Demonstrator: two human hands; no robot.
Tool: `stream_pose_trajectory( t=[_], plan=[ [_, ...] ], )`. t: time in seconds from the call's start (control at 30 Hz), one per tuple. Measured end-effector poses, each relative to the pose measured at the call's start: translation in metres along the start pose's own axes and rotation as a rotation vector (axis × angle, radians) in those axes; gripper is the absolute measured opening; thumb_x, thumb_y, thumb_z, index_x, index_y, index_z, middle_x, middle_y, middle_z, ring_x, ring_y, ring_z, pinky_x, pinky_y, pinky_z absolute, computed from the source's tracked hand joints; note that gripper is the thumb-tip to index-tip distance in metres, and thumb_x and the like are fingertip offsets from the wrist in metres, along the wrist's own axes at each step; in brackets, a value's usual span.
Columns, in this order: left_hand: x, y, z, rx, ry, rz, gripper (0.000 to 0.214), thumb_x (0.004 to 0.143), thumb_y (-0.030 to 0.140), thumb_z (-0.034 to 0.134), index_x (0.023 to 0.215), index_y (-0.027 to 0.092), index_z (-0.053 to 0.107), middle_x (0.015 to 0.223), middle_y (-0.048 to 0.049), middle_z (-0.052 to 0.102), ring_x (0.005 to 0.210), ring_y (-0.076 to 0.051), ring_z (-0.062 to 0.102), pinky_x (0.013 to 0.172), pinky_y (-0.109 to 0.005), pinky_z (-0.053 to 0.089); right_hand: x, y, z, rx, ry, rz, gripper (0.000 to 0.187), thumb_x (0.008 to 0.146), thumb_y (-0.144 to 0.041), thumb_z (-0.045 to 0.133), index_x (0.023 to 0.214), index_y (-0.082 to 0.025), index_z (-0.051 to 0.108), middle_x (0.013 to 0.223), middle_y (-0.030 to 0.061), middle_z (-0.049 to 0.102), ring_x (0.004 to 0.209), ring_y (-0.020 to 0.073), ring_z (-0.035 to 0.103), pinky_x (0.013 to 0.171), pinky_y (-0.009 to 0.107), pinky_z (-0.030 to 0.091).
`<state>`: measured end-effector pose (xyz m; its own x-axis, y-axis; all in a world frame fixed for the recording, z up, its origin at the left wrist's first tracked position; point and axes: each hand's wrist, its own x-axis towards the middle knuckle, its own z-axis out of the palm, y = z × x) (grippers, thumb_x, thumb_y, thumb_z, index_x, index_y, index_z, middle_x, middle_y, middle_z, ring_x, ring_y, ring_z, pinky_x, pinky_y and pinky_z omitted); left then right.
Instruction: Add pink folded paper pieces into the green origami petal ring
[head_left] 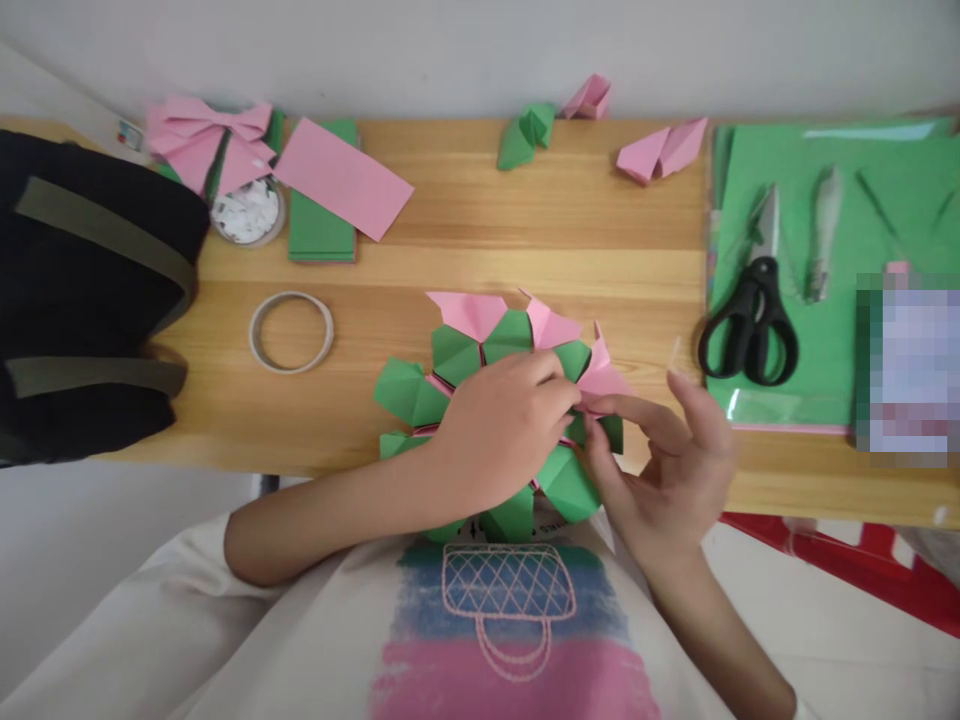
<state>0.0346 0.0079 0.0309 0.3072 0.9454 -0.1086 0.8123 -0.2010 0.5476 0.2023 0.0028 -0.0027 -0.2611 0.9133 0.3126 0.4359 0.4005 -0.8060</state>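
Observation:
A round green and pink folded-paper piece (450, 360) lies at the front edge of the wooden table (525, 230). My left hand (502, 430) rests on top of it with fingers curled, pressing and gripping it near its right side. My right hand (667, 460) is at the piece's right edge, thumb and forefinger pinching a pink paper flap (604, 380) there, the other fingers raised. Much of the piece's middle is hidden under my left hand.
Black scissors (750, 320) and a metal tool (821, 240) lie on green paper sheets (795, 160) at right. A tape ring (291, 331), a pink bow (206, 135), pink strip (341, 178), green stack (319, 235), loose folded units (660, 150) and a black bag (82, 290) stand around.

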Motion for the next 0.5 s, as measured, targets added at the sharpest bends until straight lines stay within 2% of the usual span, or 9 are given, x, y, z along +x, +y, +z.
stream_pose_trajectory(
  t=[0.27,0.5],
  plan=[
    [0.0025,0.0021,0.0036,0.037,0.036,0.02,0.017,0.093,0.015,0.053,0.086,0.014,0.069,0.088,-0.0051,0.065,0.085,-0.019,0.061,0.073,-0.032,0.048,-0.0037,0.0065,0.0018,0.066,0.05,0.02,0.08,0.079,-0.007,0.068,0.145,-0.036,0.032,0.095,0.0003,0.072,0.084,0.0209,0.071,0.079,0.045,0.06],
    [0.0038,0.0011,0.0029,0.028,0.026,0.032,0.021,0.095,0.015,0.05,0.085,0.013,0.069,0.087,-0.005,0.064,0.084,-0.019,0.06,0.073,-0.032,0.048,-0.0017,0.0024,0.0047,0.158,0.126,0.053,0.072,0.08,-0.007,0.067,0.141,-0.033,0.04,0.092,0.0007,0.07,0.08,0.0183,0.071,0.079,0.04,0.061]
  ],
)
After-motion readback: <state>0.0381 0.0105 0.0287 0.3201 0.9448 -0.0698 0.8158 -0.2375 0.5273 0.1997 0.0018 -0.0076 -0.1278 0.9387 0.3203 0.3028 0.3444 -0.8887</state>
